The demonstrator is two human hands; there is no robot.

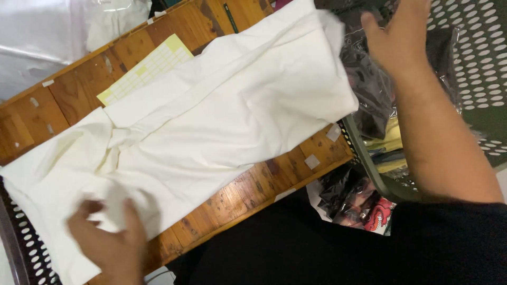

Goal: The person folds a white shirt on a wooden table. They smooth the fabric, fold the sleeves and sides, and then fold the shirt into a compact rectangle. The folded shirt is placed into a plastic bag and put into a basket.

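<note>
A cream-white garment (211, 121) lies spread along a wooden table (68, 95), folded lengthwise with creases near its left part. My left hand (108, 240), blurred, lies flat on the garment's lower left end with the fingers apart. Over the garment's upper right end, my right hand (398, 37) hovers with spread fingers and holds nothing. It is just above dark items in clear plastic bags (369, 89). My black-shirted torso (317, 248) fills the bottom of the view.
A yellow sheet of small labels (150, 63) lies on the table, partly under the garment. A green basket (369, 163) at the right holds bagged clothes. A dark perforated crate (24, 243) sits at the lower left. Clear plastic sheeting (47, 37) fills the upper left.
</note>
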